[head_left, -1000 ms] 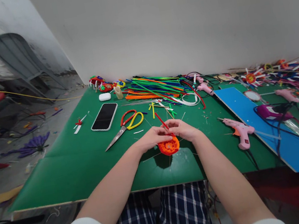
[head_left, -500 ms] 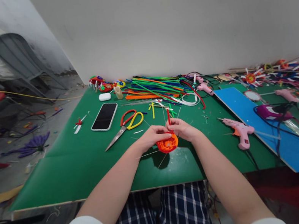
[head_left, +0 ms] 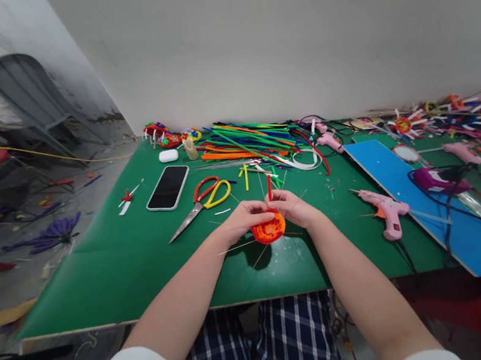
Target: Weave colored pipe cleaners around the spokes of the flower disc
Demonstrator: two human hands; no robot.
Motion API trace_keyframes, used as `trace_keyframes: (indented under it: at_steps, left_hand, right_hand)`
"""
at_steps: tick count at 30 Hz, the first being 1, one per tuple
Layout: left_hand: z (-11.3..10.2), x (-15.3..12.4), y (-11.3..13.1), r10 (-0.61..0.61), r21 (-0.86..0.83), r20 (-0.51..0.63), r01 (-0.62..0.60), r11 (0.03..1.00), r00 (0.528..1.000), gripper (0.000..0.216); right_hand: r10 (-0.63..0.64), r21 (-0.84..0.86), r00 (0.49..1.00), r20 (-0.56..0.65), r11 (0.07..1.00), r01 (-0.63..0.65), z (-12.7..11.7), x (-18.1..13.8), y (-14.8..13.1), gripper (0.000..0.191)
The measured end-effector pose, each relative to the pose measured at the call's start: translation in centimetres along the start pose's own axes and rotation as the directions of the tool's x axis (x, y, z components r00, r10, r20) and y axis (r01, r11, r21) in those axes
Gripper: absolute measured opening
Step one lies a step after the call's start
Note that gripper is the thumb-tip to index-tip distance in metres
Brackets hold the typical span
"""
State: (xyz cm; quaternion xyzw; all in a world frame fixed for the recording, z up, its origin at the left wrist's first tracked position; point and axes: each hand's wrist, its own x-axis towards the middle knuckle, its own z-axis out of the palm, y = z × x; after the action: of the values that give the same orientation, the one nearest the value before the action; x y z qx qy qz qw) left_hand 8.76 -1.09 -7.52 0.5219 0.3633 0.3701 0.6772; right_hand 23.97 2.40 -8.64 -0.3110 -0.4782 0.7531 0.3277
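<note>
Just above the green table, a round orange and red pipe-cleaner weave (head_left: 268, 230) is held up, with thin wire spokes sticking out around it. My left hand (head_left: 250, 215) is closed on its upper left edge, thumb lying across the rim. At the upper right of the weave, my right hand (head_left: 287, 204) pinches a red pipe cleaner (head_left: 269, 185) whose free end points upward. Beyond my left hand lie scissors (head_left: 202, 205) with one red and one yellow handle, blades apart. The fingertips partly cover the top of the weave.
A phone (head_left: 168, 188) and a white case (head_left: 168, 156) lie at the left. Bundled pipe cleaners (head_left: 247, 138) are heaped at the back. On the right are a pink glue gun (head_left: 387, 211) with a cord, a blue board (head_left: 410, 193) and a purple tool (head_left: 438, 179).
The weave has shifted very slightly left and up, its spokes turning a little with it. The red pipe cleaner's free end sits slightly farther left. Both hands keep their grip.
</note>
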Motion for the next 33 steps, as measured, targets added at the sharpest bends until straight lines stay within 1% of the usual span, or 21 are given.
trace_keyframes:
  at_steps: [5, 8, 14, 22, 29, 33]
  left_hand:
    - [0.12, 0.02, 0.04, -0.016, 0.009, -0.041, 0.016, 1.000, 0.999, 0.025]
    - [0.09, 0.08, -0.03, -0.022, -0.006, -0.048, 0.022, 1.000, 0.999, 0.025]
    - [-0.18, 0.40, -0.44, 0.007, -0.068, -0.068, -0.012, 0.998, 0.998, 0.023]
    - [-0.28, 0.60, -0.57, 0.003, -0.086, -0.099, -0.011, 0.996, 0.995, 0.023]
    - [-0.25, 0.62, -0.35, 0.011, -0.085, -0.126, -0.022, 0.996, 0.992, 0.024]
    - [-0.28, 0.66, -0.31, 0.006, -0.090, -0.138, -0.019, 0.996, 0.990, 0.024]
  right_hand:
    - [-0.007, -0.024, 1.000, -0.025, 1.000, 0.007, -0.06, 0.13, 0.20, 0.017]
    - [-0.005, -0.004, 1.000, -0.025, 1.000, 0.005, -0.04, 0.11, 0.06, 0.016]
    - [-0.017, 0.051, 1.000, -0.023, 0.999, 0.018, -0.18, 0.17, -0.04, 0.014]
    - [-0.008, 0.058, 0.999, -0.037, 0.998, 0.011, -0.43, 0.33, 0.11, 0.012]
    - [-0.066, 0.078, 0.997, -0.050, 0.995, 0.070, -0.41, 0.17, -0.09, 0.009]
    - [-0.071, 0.086, 0.995, -0.072, 0.993, 0.077, -0.34, 0.15, -0.14, 0.011]
